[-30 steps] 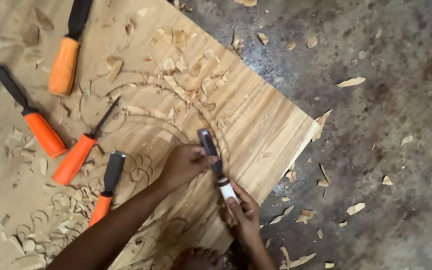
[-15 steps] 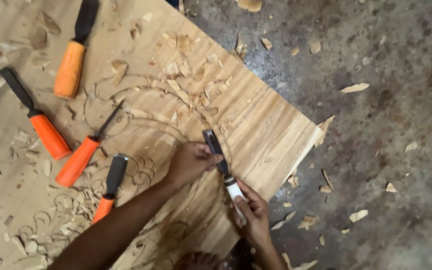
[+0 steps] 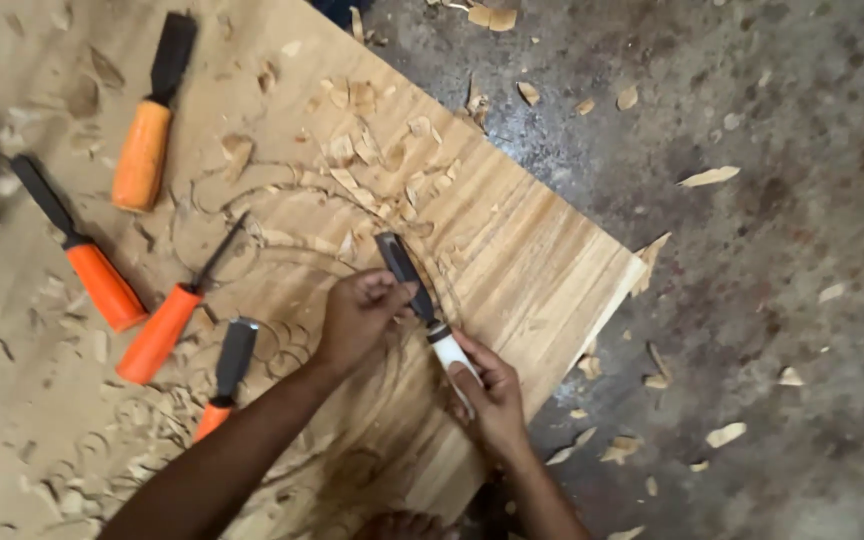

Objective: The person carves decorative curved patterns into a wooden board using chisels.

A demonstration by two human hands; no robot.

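Head view: the left hand (image 3: 357,318) has its fingers curled narrow around the dark steel blade of a white-handled carving chisel (image 3: 420,300), pressing it onto the pale, grain-striped wooden board (image 3: 542,270). The right hand (image 3: 492,392) wraps its fingers closed around the chisel's white handle. The chisel lies slanted near the board's right corner. Four orange-handled chisels (image 3: 142,150) lie to the left among curled wood shavings (image 3: 372,150); the board rests on a stained concrete floor (image 3: 792,250).
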